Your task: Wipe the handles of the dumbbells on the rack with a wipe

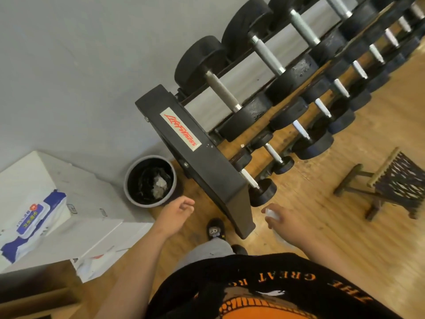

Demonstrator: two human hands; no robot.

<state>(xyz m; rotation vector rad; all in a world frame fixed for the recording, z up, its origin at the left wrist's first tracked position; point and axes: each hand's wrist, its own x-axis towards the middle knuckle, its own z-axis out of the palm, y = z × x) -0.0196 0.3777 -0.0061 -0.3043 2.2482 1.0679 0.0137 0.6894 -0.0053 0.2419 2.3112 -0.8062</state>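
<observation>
The right hand [281,218] is pinching one white wipe [271,214] in a narrow grip just beside the near end of the rack [200,157], while the left hand [177,214] is hanging loosely curled, holding nothing. Four dumbbell handles [222,90] are showing on the top tier, with more below. One bin [147,204] and one wipes pack [34,217] are sitting to the left.

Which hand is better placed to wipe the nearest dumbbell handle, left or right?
Right. The right hand holds the white wipe close to the nearest silver dumbbell handle on the black metal rack. The left hand is empty and farther from it.
</observation>
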